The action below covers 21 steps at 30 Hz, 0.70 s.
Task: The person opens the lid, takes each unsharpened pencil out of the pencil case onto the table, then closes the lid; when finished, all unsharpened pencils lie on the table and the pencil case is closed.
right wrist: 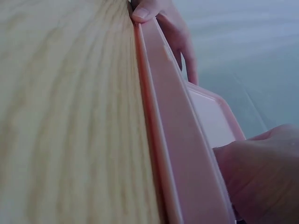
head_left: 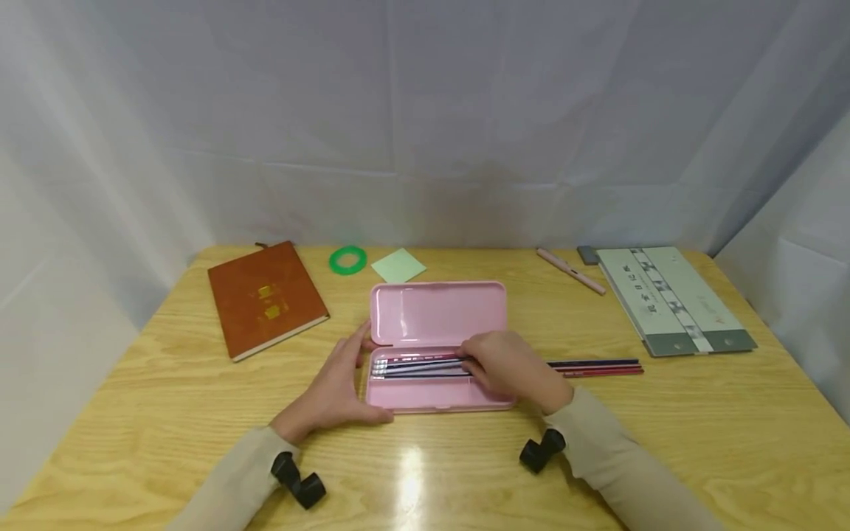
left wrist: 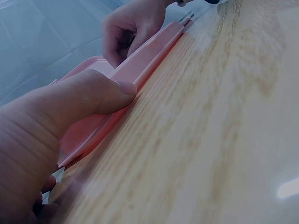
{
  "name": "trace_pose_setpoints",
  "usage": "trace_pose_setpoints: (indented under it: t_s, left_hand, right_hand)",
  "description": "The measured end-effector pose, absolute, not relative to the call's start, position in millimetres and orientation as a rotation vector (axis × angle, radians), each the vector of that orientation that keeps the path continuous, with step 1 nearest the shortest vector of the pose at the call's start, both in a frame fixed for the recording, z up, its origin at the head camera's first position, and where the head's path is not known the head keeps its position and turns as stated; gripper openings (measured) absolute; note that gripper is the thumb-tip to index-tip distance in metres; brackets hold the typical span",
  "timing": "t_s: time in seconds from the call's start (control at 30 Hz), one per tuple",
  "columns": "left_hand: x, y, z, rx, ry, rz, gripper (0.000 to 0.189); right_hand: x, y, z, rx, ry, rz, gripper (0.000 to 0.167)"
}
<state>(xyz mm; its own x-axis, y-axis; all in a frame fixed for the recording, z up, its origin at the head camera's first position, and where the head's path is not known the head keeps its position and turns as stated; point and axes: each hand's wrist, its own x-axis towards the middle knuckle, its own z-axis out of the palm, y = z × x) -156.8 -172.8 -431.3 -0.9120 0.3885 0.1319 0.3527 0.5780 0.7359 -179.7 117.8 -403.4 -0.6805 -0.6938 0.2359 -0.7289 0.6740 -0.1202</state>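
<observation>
Right hand (head_left: 501,361) curls its fingers round pencils (head_left: 415,366) inside an open pink pencil case (head_left: 418,398) on a wood-grain table (head_left: 412,457); how many it grips cannot be told. Silver-ended, the pencils lie in the rear compartment of the case, running lengthwise. Left hand (head_left: 332,387) grips the case's left end, thumb against the front wall, fingers at the rear corner. Lid (head_left: 438,313) laid back, the case sits between the person's two beige sleeves (head_left: 611,442). Just right of the case, dark and red pencils (head_left: 604,372) lie on the tabletop. Beyond the case to the left are a pale green paper square (head_left: 398,265), a green ring (head_left: 334,260) and a brown notebook (head_left: 246,302). Beyond it to the right are a pink pen (head_left: 571,271), a small grey block (head_left: 587,255) and a pale, banded book (head_left: 704,295). Behind the case and table hangs white cloth (head_left: 451,133).
</observation>
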Motion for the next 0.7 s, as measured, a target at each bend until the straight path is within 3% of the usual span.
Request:
trace_pose_setpoints:
  t_s: [0.43,0.7]
  left_hand:
    - [-157,-173,-431,0.687,2.78,1.254,0.137]
    - [-157,-173,-431,0.687,2.792,1.237,0.138]
  right_hand:
    - [-181,121,-407,1.115,-2.635,0.418,0.005]
    - [-176,158,-398,0.989,-2.716,0.706,0.005]
